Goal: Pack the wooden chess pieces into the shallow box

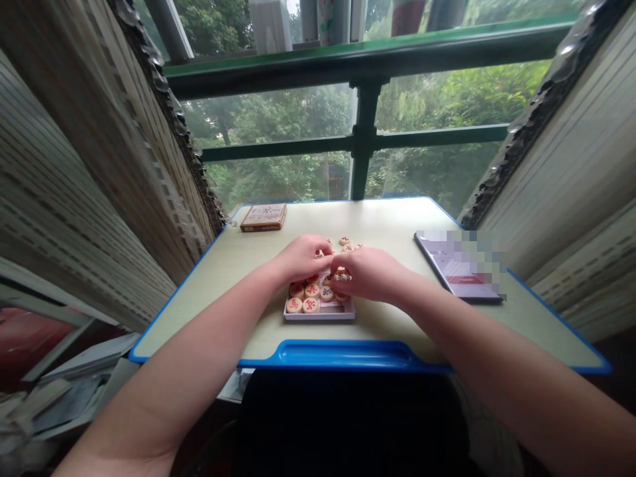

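Observation:
A shallow white box (319,317) lies on the table in front of me. Round wooden Chinese chess pieces (311,291) with red or dark characters sit in it, mostly toward its left side. My left hand (309,256) is over the box's far left part, fingers curled around a chess piece (319,254). Above the right side, my right hand (365,273) pinches another chess piece (341,277) between thumb and fingers. Several loose chess pieces (344,240) lie on the table just beyond my hands. My hands hide the box's far end.
A brown printed box (263,217) rests at the table's far left. On the right lies a dark-edged tablet or phone (460,268), partly blurred out. The table (209,298) has a blue rim and a blue front groove (342,356). Curtains and a green-framed window enclose it.

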`<act>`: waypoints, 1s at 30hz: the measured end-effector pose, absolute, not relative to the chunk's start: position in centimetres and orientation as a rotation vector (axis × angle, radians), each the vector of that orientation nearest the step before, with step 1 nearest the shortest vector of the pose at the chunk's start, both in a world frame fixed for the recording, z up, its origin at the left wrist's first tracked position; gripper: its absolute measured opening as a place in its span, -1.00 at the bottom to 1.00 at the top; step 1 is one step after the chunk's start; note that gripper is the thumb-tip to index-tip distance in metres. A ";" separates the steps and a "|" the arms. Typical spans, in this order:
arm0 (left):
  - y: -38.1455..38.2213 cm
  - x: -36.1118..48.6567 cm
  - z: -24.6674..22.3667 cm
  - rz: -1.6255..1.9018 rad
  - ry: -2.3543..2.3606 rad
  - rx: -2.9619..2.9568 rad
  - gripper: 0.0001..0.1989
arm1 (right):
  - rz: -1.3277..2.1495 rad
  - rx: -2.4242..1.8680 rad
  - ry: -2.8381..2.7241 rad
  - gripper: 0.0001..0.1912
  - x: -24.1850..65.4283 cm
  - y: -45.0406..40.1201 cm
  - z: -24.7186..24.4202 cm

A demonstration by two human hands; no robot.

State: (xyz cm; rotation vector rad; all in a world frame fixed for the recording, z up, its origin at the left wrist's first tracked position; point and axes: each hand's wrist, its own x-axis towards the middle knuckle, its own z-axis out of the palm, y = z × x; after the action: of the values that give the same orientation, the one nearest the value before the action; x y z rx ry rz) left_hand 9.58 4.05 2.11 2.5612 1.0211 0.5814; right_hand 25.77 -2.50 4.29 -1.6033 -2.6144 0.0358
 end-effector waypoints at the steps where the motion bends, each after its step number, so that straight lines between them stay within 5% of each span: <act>1: 4.0 9.6 2.1 0.579 1.024 2.565 -0.82 | 0.036 -1.600 -2.609 -0.70 25.7 -2.4 4.2; 25: 4.1 9.7 2.2 0.587 1.099 2.584 -0.78 | 0.158 -1.584 -2.567 -0.77 24.7 -1.8 3.6; 30: 3.9 9.5 3.2 0.743 1.116 2.170 -0.79 | 0.224 -1.479 -2.377 -0.76 25.8 -2.1 4.4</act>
State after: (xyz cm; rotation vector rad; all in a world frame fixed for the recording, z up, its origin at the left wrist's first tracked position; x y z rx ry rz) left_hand 9.54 3.90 3.16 2.1703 1.1164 0.7431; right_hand 25.78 -2.08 4.37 -1.4786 -2.3772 0.2238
